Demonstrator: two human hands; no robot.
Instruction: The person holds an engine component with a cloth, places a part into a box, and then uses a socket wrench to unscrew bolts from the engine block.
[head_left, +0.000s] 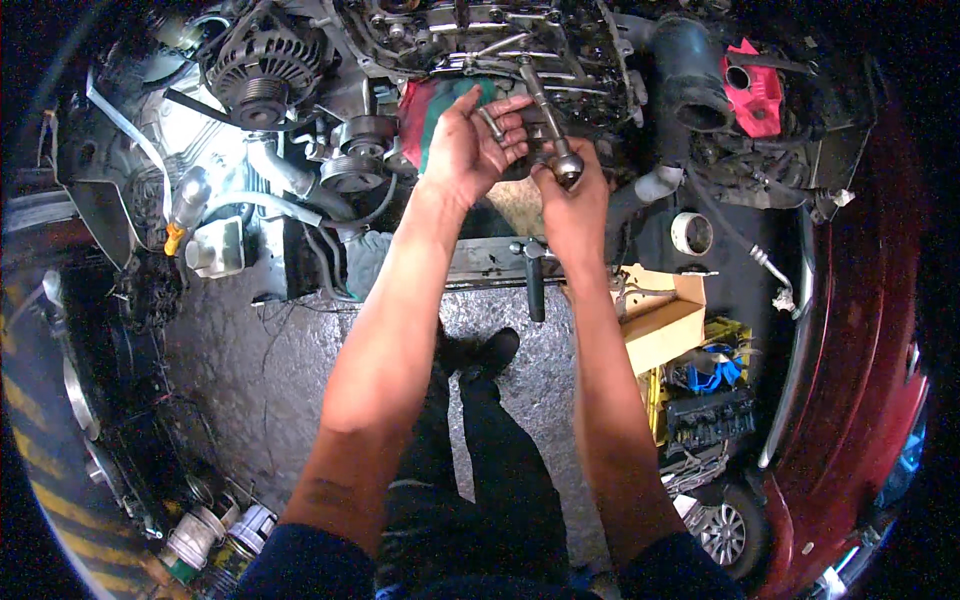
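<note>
My left hand (470, 146) is turned palm up over the front of an opened car engine (480, 50), fingers partly spread. Across those fingers lies a short metal bolt (490, 124). Just beside it, my right hand (575, 195) is wrapped round the round head of a ratchet wrench (568, 165), its handle hidden by the hand. A long extension bar (543, 105) runs from the ratchet head up towards the engine; whether its tip is seated on anything, I cannot tell. Behind my left hand is a red and green cloth (414, 125).
A black-handled tool (534, 285) rests on the front crossmember (480, 262). An alternator (262, 75) and a lit work lamp (190, 195) are at the left. To the right are a tape roll (692, 233), a cardboard box (670, 330) and a dark red car panel (850, 350).
</note>
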